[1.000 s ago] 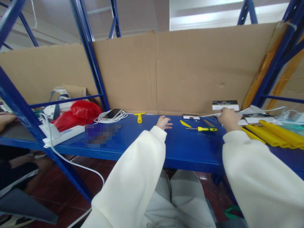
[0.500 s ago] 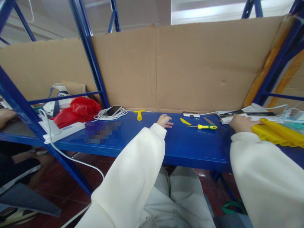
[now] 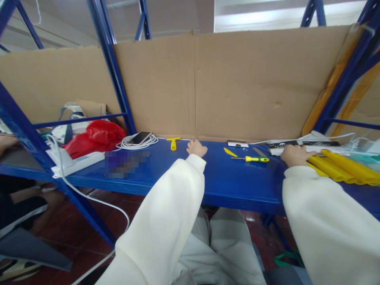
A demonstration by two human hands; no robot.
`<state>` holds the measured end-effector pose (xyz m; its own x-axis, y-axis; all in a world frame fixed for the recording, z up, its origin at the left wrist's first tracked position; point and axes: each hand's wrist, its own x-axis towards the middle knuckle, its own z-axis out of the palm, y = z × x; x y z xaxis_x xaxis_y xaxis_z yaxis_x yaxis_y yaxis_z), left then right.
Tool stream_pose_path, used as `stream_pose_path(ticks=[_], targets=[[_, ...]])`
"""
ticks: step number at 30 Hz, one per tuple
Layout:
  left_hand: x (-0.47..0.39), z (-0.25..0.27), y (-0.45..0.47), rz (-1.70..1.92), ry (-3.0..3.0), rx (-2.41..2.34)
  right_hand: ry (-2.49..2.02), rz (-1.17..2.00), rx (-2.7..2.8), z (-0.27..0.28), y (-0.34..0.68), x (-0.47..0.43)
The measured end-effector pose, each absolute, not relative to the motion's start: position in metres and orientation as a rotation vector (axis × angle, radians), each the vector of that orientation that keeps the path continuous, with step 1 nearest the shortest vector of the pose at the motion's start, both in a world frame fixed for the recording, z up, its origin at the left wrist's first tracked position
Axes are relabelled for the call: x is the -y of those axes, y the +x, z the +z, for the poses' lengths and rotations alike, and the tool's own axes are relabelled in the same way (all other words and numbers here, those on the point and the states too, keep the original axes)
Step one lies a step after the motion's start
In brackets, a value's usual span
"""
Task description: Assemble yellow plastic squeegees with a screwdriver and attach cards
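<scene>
At the right of the frame the right hand [image 3: 295, 155] rests with bent fingers on the flat black-and-white packets [image 3: 276, 148]; whether it grips one cannot be told. Yellow tubes [image 3: 346, 168] lie bunched just beside that hand, covering the near part of the desk [image 3: 237, 186] toward the right edge. Behind the packets runs a thin white cord [image 3: 267, 141], and clear plastic wrapping [image 3: 369, 152] sits at the far right.

The left hand [image 3: 196, 149], at the middle of the frame, is partly open, fingers bent and slightly spread, with nothing visible in its hold. Left of it stands a yellow T-shaped piece [image 3: 173, 144]. Between the hands lie a yellow blade-shaped piece [image 3: 230, 152], a screwdriver [image 3: 257, 159], a thin flat strip [image 3: 259, 151] and a small packet [image 3: 237, 144] near the back.

Toward the left are a phone [image 3: 140, 137] within a coil of white cable [image 3: 130, 145], a blurred-out patch, a white power strip [image 3: 86, 161] and a red bag [image 3: 96, 138]. A cardboard panel [image 3: 243, 83] closes off the back, and a blue post [image 3: 117, 75] rises at upper left. Another person's legs show at lower left.
</scene>
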<state>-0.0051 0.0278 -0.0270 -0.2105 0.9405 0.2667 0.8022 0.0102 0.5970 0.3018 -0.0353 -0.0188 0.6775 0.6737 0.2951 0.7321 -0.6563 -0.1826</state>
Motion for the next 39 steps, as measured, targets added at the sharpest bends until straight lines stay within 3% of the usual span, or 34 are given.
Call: stream_pose_path(ticks=[15, 23, 32, 39], targets=[[-0.048, -0.032, -0.058, 0.826, 1.470, -2.478, -2.522, -0.284, 1.330, -0.016, 0.307, 0.032], [-0.044, -0.029, -0.058, 0.700, 1.690, -2.422, -2.419, -0.353, 1.470, -0.015, 0.304, 0.026], [-0.037, -0.029, -0.054, 0.650, 1.754, -2.444, -2.136, -0.004, 1.852, -0.031, 0.310, 0.001], [-0.037, -0.028, -0.053, 0.645, 1.849, -2.392, -2.228, 0.133, 1.845, -0.032, 0.309, -0.003]])
